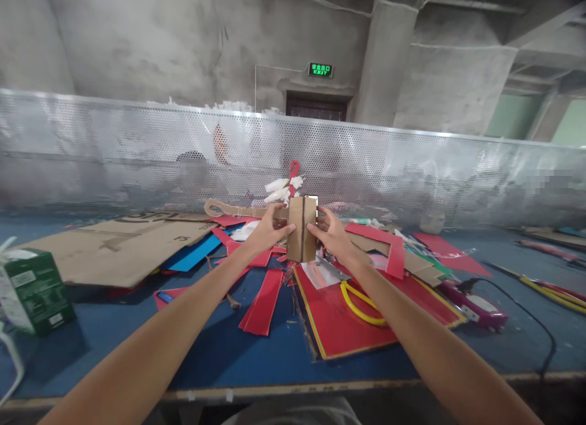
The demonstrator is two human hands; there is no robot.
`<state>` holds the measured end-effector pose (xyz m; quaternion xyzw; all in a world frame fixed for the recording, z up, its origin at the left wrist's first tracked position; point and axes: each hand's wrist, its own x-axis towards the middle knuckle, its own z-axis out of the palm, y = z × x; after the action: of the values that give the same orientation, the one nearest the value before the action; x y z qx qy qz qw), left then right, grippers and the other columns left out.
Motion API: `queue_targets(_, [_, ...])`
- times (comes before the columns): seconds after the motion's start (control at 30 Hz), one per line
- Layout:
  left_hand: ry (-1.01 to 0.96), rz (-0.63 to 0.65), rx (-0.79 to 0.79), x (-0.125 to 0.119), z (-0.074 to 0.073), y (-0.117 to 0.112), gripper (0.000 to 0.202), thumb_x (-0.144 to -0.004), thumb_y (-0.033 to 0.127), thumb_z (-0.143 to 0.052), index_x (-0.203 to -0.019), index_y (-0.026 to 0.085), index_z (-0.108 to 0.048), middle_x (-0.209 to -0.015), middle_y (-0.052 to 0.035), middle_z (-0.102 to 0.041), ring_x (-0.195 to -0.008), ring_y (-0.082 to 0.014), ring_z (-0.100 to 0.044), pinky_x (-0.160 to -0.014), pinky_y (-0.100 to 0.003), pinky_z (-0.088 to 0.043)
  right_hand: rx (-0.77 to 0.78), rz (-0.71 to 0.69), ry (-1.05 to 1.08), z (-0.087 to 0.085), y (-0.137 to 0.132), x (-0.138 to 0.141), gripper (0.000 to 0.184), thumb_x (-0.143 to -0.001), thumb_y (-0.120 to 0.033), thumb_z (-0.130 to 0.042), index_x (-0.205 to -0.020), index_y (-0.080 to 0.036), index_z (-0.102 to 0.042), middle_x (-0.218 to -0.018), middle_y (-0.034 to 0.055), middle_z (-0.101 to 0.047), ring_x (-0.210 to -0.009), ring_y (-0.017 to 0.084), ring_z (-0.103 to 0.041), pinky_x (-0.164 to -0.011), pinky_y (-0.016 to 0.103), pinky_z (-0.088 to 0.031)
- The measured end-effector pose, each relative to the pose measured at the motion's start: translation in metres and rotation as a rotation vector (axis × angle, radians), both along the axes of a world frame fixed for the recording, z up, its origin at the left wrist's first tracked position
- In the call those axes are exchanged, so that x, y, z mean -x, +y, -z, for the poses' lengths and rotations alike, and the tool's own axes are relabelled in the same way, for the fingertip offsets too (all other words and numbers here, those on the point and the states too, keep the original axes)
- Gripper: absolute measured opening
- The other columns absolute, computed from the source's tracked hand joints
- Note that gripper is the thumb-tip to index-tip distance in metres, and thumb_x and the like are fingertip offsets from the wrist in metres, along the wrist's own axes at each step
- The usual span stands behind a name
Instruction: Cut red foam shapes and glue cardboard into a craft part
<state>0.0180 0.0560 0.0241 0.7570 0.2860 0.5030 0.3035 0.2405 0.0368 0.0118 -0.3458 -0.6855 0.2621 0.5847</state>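
Note:
Between my two hands, raised above the middle of the table, is a small upright brown cardboard piece with a dark line running down it. My left hand grips its left side, thumb on the near face. On the right edge, my right hand holds it the same way, fingers partly behind it. Just behind its top right corner shows the edge of a dark-rimmed flat object that I cannot make out. Beyond it are white flower-like pieces and a red looped strip.
A red board with yellow-handled scissors lies below my right hand. Red strips are nearer the left. A large cardboard sheet and green box stand leftward; a purple device with a cord is rightward. Perforated metal panel behind.

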Motion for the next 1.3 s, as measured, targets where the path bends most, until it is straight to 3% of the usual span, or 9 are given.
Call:
queue_targets(0.1, [0.005, -0.009, -0.013, 0.0002, 0.0008, 0.0018, 0.078, -0.079, 0.052, -0.077, -0.141, 0.021, -0.039, -0.133, -0.0158, -0.061, -0.113, -0.0311, -0.067, -0.089, -0.046, -0.058, 0.036, -0.022, 0.023, 0.0018, 0.0008, -0.0002, 0.070, -0.082, -0.044, -0.077, -0.142, -0.022, -0.047, -0.126, 0.0135, -0.065, -0.110, 0.027, -0.067, -0.096, 0.045, -0.054])
queue_targets(0.27, [0.004, -0.005, 0.018, -0.0011, -0.0009, -0.0031, 0.080, -0.078, 0.052, -0.078, -0.139, 0.019, -0.039, -0.122, -0.0145, -0.066, -0.106, -0.0303, -0.069, -0.085, -0.045, -0.060, 0.034, -0.010, 0.014, 0.0032, 0.0024, -0.0004, 0.073, -0.082, -0.044, -0.077, -0.144, -0.022, -0.046, -0.128, 0.0146, -0.064, -0.110, 0.028, -0.067, -0.097, 0.046, -0.054])
queue_targets(0.5, [0.002, -0.013, -0.004, -0.0010, -0.0017, -0.0031, 0.077, -0.079, 0.051, -0.078, -0.138, 0.019, -0.040, -0.126, -0.0152, -0.064, -0.110, -0.0311, -0.068, -0.091, -0.048, -0.058, 0.026, -0.026, 0.032, 0.0019, 0.0021, -0.0014, 0.072, -0.081, -0.043, -0.078, -0.142, -0.022, -0.047, -0.125, 0.0132, -0.066, -0.109, 0.027, -0.068, -0.096, 0.044, -0.054])
queue_targets(1.3, [0.006, -0.023, 0.010, -0.0024, -0.0015, -0.0036, 0.075, -0.077, 0.047, -0.078, -0.136, 0.019, -0.040, -0.126, -0.0155, -0.062, -0.109, -0.0317, -0.067, -0.085, -0.046, -0.059, -0.027, 0.018, 0.004, 0.0014, -0.0003, 0.0014, 0.069, -0.082, -0.040, -0.076, -0.141, -0.021, -0.048, -0.123, 0.0137, -0.066, -0.106, 0.027, -0.068, -0.095, 0.046, -0.055])
